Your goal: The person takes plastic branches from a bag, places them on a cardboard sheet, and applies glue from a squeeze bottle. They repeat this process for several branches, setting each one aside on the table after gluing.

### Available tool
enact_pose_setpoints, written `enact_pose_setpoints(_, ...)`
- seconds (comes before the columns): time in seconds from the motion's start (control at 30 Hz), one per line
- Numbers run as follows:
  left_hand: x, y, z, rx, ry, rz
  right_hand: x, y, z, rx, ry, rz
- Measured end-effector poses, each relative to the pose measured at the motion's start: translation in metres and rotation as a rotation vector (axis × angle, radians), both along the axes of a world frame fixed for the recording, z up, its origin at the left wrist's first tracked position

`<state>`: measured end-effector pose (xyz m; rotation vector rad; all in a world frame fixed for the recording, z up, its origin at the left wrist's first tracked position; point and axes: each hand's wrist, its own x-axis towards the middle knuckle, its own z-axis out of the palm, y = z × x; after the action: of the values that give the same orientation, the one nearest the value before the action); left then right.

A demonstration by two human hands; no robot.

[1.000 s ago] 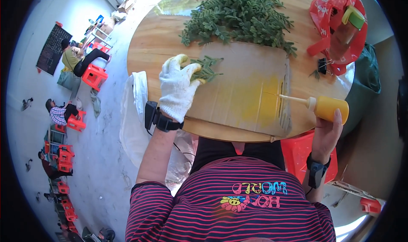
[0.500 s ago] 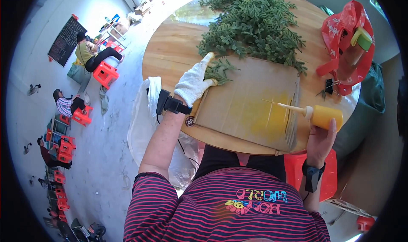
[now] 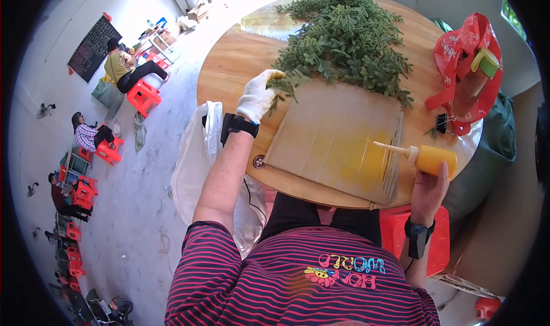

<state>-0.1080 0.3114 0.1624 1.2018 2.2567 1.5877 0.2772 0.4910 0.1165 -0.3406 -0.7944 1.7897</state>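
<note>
My left hand (image 3: 257, 95), in a white knitted glove with yellowed fingertips, is closed on a green artificial sprig (image 3: 283, 88) at the left edge of the leafy pile (image 3: 346, 40). The sprig's lower leaves hang beside the cardboard sheet (image 3: 321, 117). My bare right hand (image 3: 429, 187) grips a yellow squeeze bottle (image 3: 436, 160) near the table's right front edge. The bottle lies tilted sideways, and its long pale nozzle points left over the cardboard. Yellow stain spreads on the cardboard below the nozzle tip.
The round wooden table (image 3: 229, 68) also bears a red plastic bag (image 3: 467, 91) with a green-lidded bottle and a black binder clip (image 3: 442, 123). A white sack (image 3: 192, 171) hangs at the left edge. Several people sit on red stools (image 3: 143, 97) farther left.
My left hand has gone from stretched fingers beside the sprig to closed fingers holding it, and the sprig has shifted left off the cardboard. My right hand and bottle stay nearly still.
</note>
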Motion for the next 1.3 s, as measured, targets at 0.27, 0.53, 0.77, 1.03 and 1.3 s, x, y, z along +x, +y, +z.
enact_pose_setpoints(0.27, 0.024, -0.042, 0.041, 0.289, -0.288, 0.085, 0.000, 0.001, -0.001, 0.003, -0.022, 0.011)
enact_pose_setpoints(0.53, 0.055, -0.184, 0.009, 0.631, -0.220, 0.395, 0.000, 0.009, 0.001, -0.068, 0.009, 0.005)
enact_pose_setpoints(0.77, 0.081, -0.270, -0.121, 0.452, -0.570, 0.652, 0.007, 0.014, 0.003, -0.004, -0.050, 0.088)
enact_pose_setpoints(1.03, 0.064, -0.287, -0.193, -0.383, -0.230, 0.705, 0.003, 0.020, 0.004, 0.020, -0.068, 0.100)
enact_pose_setpoints(1.3, 0.062, -0.314, -0.161, 0.136, -0.779, 0.486, 0.001, 0.026, 0.002, 0.035, -0.043, 0.149)
